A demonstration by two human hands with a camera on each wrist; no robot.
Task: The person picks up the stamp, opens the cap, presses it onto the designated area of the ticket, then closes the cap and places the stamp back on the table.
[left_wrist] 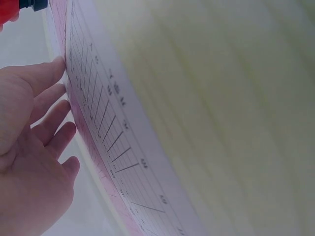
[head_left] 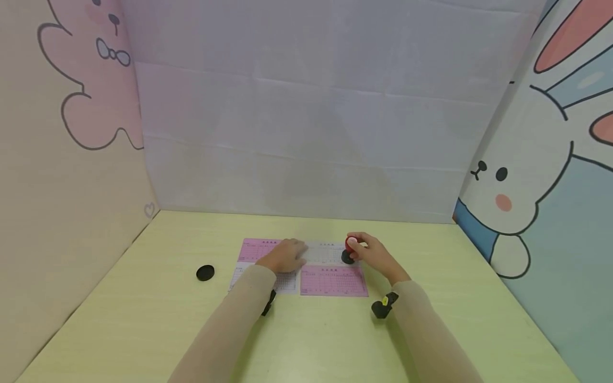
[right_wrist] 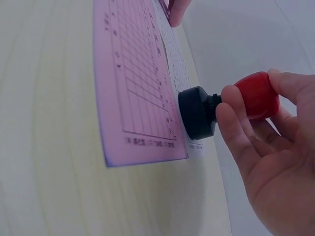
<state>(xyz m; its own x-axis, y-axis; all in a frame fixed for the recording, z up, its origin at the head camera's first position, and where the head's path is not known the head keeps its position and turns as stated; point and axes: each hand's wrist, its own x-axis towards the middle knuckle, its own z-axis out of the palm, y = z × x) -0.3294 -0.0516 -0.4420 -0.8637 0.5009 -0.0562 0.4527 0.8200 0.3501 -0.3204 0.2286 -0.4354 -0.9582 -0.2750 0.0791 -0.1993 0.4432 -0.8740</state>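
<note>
My right hand (head_left: 378,259) grips the red knob of a hand stamp (right_wrist: 198,113) with thumb and fingers. Its black round base stands at the right end of the white printed form (head_left: 323,254) at the back right; whether it presses the paper I cannot tell. In the head view my left hand (head_left: 283,257) rests on the sheets near their middle, fingers extended, fingertips touching the paper in the left wrist view. A pink form (head_left: 333,281) lies in front of the white one. On the left are another pink form (head_left: 254,250) and a white one (head_left: 287,284), partly covered by the left hand and sleeve.
A black round lid (head_left: 205,273) lies on the pale wooden table (head_left: 306,340), left of the forms. A white sheet wall (head_left: 306,117) closes off the back, with cartoon-printed panels at both sides. Both wrists carry dark strapped devices.
</note>
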